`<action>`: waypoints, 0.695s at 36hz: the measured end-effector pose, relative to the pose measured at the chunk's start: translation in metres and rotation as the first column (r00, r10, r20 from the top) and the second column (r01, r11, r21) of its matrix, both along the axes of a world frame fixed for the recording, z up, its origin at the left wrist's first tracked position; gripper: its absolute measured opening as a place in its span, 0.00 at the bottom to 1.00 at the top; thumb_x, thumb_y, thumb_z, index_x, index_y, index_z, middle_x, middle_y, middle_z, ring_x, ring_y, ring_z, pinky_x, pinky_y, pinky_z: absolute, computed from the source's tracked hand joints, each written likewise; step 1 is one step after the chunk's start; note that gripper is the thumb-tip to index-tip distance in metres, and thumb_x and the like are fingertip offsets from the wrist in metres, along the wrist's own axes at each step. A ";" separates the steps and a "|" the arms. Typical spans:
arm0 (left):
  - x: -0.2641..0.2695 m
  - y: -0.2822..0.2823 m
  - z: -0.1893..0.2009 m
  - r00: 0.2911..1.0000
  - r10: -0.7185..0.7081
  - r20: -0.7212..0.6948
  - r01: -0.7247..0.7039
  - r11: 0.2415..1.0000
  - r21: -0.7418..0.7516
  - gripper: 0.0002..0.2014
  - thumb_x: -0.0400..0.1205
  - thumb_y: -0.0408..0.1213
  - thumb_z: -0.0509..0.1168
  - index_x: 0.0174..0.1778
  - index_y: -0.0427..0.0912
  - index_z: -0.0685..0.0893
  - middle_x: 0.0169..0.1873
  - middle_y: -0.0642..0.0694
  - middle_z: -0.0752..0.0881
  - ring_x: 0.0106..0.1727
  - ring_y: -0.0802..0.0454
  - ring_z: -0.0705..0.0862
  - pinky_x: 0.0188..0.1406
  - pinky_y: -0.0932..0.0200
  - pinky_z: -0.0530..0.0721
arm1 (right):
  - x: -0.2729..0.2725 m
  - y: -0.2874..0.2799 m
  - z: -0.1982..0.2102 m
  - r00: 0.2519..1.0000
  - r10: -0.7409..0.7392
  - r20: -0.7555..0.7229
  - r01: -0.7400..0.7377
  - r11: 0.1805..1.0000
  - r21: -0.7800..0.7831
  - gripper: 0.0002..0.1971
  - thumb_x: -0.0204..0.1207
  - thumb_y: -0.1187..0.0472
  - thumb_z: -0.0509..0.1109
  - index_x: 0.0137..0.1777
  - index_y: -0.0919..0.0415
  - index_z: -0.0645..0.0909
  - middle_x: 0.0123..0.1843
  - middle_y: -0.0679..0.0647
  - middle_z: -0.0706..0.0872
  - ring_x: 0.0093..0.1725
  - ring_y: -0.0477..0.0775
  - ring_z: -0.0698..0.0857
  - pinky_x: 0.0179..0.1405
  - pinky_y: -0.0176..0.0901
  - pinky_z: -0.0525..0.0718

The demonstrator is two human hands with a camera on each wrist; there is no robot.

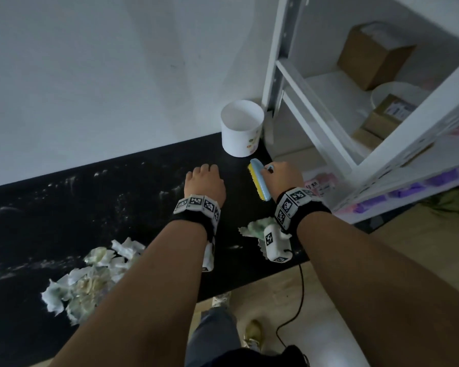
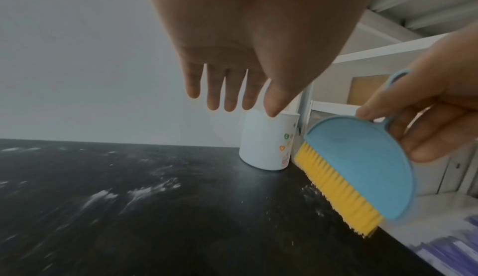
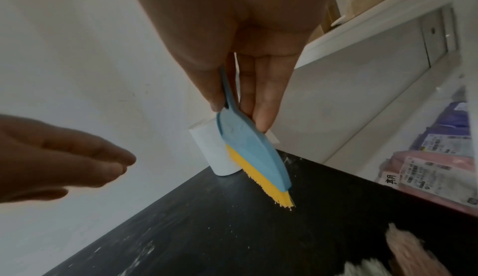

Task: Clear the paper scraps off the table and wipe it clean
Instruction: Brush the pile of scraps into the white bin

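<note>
My right hand (image 1: pixel 281 178) grips the handle of a blue brush with yellow bristles (image 1: pixel 260 182) (image 2: pixel 354 170) (image 3: pixel 256 157), held just above the black table (image 1: pixel 117 207) near its right edge. My left hand (image 1: pixel 204 181) (image 2: pixel 232 88) (image 3: pixel 64 157) hovers open over the table, fingers straight, holding nothing. A heap of crumpled paper scraps (image 1: pixel 90 274) lies at the near left. Another scrap (image 1: pixel 255 227) lies under my right wrist. White powder streaks (image 2: pixel 145 194) cover the tabletop.
A white bin (image 1: pixel 241 128) (image 2: pixel 266 143) (image 3: pixel 212 149) stands at the table's far right corner against the wall. White shelving (image 1: pixel 355 128) with cardboard boxes and packets stands close to the right. A cable (image 1: pixel 294 308) hangs off the front edge.
</note>
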State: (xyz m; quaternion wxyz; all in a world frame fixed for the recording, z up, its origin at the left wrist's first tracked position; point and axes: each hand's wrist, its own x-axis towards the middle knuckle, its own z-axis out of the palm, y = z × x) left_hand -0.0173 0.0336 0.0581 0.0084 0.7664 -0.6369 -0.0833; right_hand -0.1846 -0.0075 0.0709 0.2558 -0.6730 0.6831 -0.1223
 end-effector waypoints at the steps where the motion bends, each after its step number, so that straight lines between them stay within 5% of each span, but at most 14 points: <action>1: -0.001 -0.011 0.002 1.000 0.002 -0.010 -0.002 1.000 -0.003 0.20 0.87 0.43 0.56 0.73 0.41 0.72 0.71 0.43 0.76 0.72 0.43 0.73 0.74 0.47 0.68 | 0.000 -0.006 0.000 1.000 0.004 -0.024 -0.004 1.000 0.004 0.20 0.82 0.53 0.57 0.31 0.64 0.77 0.28 0.56 0.76 0.31 0.57 0.75 0.36 0.48 0.76; 8: 0.004 -0.088 0.009 0.997 0.024 -0.076 -0.023 1.000 0.011 0.20 0.86 0.41 0.56 0.74 0.40 0.73 0.71 0.42 0.76 0.73 0.42 0.73 0.72 0.46 0.68 | 0.004 -0.051 -0.005 0.997 -0.053 -0.060 0.059 0.994 0.089 0.16 0.84 0.54 0.57 0.52 0.64 0.84 0.46 0.60 0.85 0.42 0.57 0.80 0.48 0.47 0.81; 14: 0.006 -0.142 0.008 0.981 0.119 -0.153 -0.115 0.993 0.037 0.15 0.86 0.41 0.54 0.61 0.37 0.79 0.59 0.39 0.82 0.62 0.40 0.80 0.61 0.45 0.79 | 0.013 -0.077 -0.021 0.990 -0.078 -0.115 0.079 0.997 0.005 0.17 0.84 0.56 0.57 0.45 0.65 0.83 0.43 0.60 0.85 0.44 0.59 0.83 0.42 0.46 0.77; 22: 0.006 -0.181 -0.002 0.948 0.202 -0.246 -0.177 0.977 0.120 0.22 0.87 0.48 0.51 0.68 0.38 0.77 0.60 0.40 0.79 0.63 0.40 0.78 0.53 0.50 0.78 | 0.019 -0.091 -0.038 0.990 -0.079 -0.114 0.079 0.997 -0.001 0.14 0.84 0.55 0.57 0.51 0.60 0.84 0.46 0.56 0.87 0.46 0.55 0.84 0.46 0.48 0.82; 25: 0.006 -0.187 -0.005 0.918 0.264 -0.297 -0.230 0.963 0.143 0.20 0.87 0.48 0.53 0.64 0.35 0.78 0.59 0.38 0.80 0.61 0.39 0.79 0.57 0.46 0.82 | 0.019 -0.094 -0.039 0.990 -0.091 -0.109 0.092 0.996 0.000 0.14 0.85 0.54 0.57 0.53 0.59 0.84 0.47 0.55 0.88 0.46 0.53 0.84 0.47 0.46 0.82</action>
